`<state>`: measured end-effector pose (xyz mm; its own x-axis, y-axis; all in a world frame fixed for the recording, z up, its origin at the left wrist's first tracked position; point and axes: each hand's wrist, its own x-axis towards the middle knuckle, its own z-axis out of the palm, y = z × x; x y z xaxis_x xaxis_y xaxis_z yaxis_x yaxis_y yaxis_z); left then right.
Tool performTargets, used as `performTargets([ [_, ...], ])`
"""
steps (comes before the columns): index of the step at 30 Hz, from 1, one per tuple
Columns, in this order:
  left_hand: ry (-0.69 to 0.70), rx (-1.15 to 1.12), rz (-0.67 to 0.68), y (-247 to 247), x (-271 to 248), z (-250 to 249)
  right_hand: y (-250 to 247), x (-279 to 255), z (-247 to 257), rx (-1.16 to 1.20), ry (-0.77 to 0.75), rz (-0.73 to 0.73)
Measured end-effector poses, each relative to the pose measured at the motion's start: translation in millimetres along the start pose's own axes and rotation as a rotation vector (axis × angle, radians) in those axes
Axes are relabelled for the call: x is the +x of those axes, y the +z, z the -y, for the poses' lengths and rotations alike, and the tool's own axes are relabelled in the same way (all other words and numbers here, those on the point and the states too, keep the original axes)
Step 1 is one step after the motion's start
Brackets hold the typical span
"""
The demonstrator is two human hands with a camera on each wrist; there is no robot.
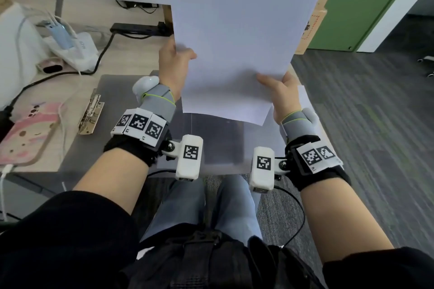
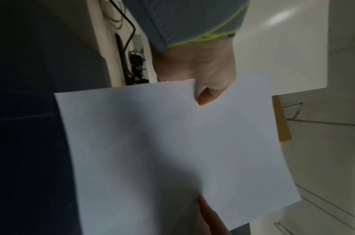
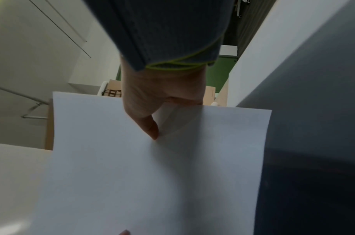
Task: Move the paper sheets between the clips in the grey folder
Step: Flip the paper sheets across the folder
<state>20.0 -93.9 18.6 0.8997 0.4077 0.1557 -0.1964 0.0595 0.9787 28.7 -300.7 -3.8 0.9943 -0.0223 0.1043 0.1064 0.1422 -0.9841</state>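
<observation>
Both hands hold the white paper sheets (image 1: pixel 237 37) up in the air above the open grey folder (image 1: pixel 112 91), which lies flat on the desk. My left hand (image 1: pixel 175 65) pinches the sheets' left edge, thumb on the near face (image 2: pixel 204 97). My right hand (image 1: pixel 279 91) pinches the lower right corner, thumb on top (image 3: pixel 150 127). A brass clip (image 1: pixel 91 112) sits on the folder's left panel. The sheets (image 2: pixel 172 151) fill both wrist views (image 3: pixel 152 174) and hide the folder's right panel.
A pink phone (image 1: pixel 25 134) with a cable lies at the desk's left edge. A black power strip (image 1: pixel 138 28), cables and a white charger (image 1: pixel 70 47) are at the back. Cardboard boxes (image 1: pixel 324 7) and a green cabinet (image 1: pixel 366 2) stand at the right.
</observation>
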Motion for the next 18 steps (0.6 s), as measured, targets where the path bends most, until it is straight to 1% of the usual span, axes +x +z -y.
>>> performTargets([
  [2,-0.078,0.055,0.003,-3.5,-8.1,11.9,1.1,-3.3,-10.0,-0.019,0.021,-0.001],
  [4,-0.114,0.076,0.006,-4.2,-12.4,18.5,3.3,-4.5,-14.2,-0.048,0.012,-0.01],
  [7,-0.093,0.074,0.008,-11.1,-9.2,15.8,11.9,-2.5,-10.3,-0.096,-0.028,-0.001],
  [11,-0.088,0.107,-0.066,-35.0,-2.1,8.9,30.0,-1.1,-8.1,-0.092,-0.027,0.057],
  [15,-0.175,0.212,-0.137,-67.7,-4.4,15.4,55.2,-9.6,-21.3,-0.136,0.101,0.164],
  [16,-0.219,0.25,-0.14,-79.4,-7.2,17.9,64.1,-13.2,-26.5,-0.161,0.134,0.19],
  [18,-0.293,0.31,-0.103,-95.5,-10.7,25.6,73.9,-17.2,-35.2,-0.202,0.188,0.199],
])
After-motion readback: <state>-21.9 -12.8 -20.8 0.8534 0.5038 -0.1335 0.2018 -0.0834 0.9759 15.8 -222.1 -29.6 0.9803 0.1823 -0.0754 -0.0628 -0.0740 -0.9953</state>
